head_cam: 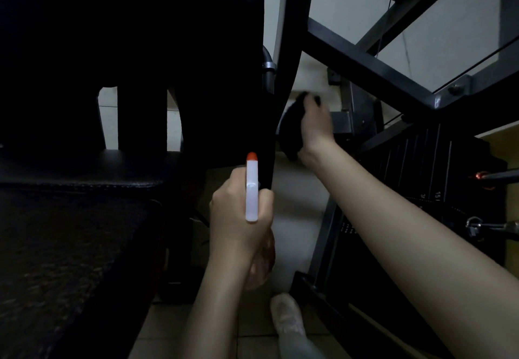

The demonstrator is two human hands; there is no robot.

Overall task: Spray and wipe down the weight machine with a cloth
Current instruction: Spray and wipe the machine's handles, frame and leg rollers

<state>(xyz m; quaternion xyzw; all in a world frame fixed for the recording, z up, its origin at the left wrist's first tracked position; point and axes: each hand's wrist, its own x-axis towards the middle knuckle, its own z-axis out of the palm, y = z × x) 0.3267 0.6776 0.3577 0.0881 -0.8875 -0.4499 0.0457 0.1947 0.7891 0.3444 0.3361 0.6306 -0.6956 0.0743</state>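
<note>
Right hand (316, 125) grips the dark cloth (290, 130) against the edge of the back pad (196, 36), apparently to wipe it, while left hand (240, 218) clasps the spray bottle (252, 190) beside that pad, nozzle ready.

The bare left forearm (213, 302) enters at six o'clock and the bare right forearm (407, 232) at four o'clock. The left hand (238, 212) and right hand (316, 125) are uncovered. At six o'clock a foot wears a pale whitish shoe (288, 316), soft and blurred, below a light grey trouser leg (304, 349).
</note>
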